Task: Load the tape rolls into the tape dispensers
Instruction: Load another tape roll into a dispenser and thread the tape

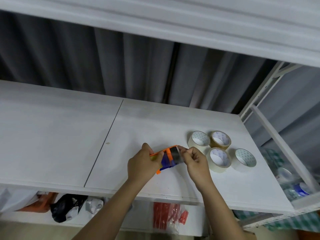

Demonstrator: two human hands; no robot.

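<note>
Your left hand [141, 164] grips the orange tape dispenser [166, 159] by its body, fingers curled round it, just above the white shelf [60, 135] and near its front edge. Your right hand [194, 161] pinches the free end of the clear tape strip [177, 155] between thumb and fingertips, drawn out past the dispenser's far end. Whether a roll is fully seated inside, you cannot tell; your left hand hides most of it.

The main risk sits in that strip. It is thin, glossy film, sticky on one side, so if your pinch slackens it will likely snap back and stick to the dispenser or fold onto itself, and you would have to peel it loose. Pull at an angle and it may ride off the blue plastic part [166, 161] under it and wrinkle. The cutting edge is probably close to your right fingertips; it is not clear enough to place, so keep them on the film's end. A hard pull against a one-handed hold could also twist the dispenser out of your grip toward the front edge.

The dispenser is hard, smooth plastic, flat-sided and angular. Four tape rolls [220, 159] lie flat toward the shelf's right end, bunched close together, some touching: short cylinders with white printed card cores, two clear-whitish, two brownish. On their flat faces they should not roll. The shelf is matt white board with a seam [110, 132] running front to back.
</note>
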